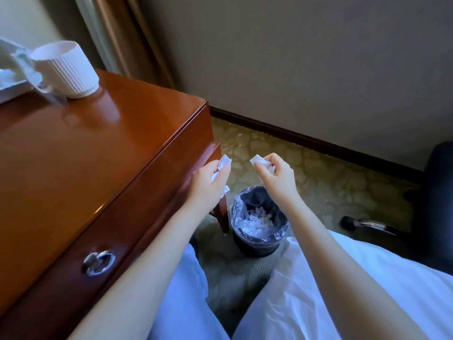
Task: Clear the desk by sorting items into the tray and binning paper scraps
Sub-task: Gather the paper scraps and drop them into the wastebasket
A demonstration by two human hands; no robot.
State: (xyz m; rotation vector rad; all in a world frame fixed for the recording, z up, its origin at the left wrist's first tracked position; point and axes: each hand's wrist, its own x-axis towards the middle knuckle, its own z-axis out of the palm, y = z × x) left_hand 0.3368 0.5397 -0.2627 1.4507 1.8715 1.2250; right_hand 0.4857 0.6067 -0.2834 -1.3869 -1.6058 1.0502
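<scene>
— What are the hands doing?

— On my feed the left hand [210, 182] has its fingers curled round a crumpled white paper scrap [223, 164], and bits of it poke out above and below the fist. The right hand [275, 176] pinches a second scrap [257, 160] between thumb and fingertips. The two hands are near each other but apart, both arms stretched forward.

— Where's the bin?

— Below the hands in my view. It is a small dark bin [255, 250] with a clear liner, standing on the patterned carpet [331, 182] just beside the desk's leg. A heap of white paper bits [258, 220] lies inside it.

— And the desk?

— The left hand sits right at the corner of the glossy wooden desk [85, 148]. I can't tell whether it touches the wood. A metal ring pull [99, 260] hangs on the drawer front. At the far corner a white ribbed cup [71, 69] stands upright, and next to it at the left edge is something pale and blurred [12, 79] that I can't make out.

— Anything further out?

— Light trousers [367, 290] fill the bottom of the view. A curtain [117, 33] hangs behind the desk, and a dark chair [438, 192] shows at the right edge, with one wheeled foot [367, 224] on the carpet.
</scene>
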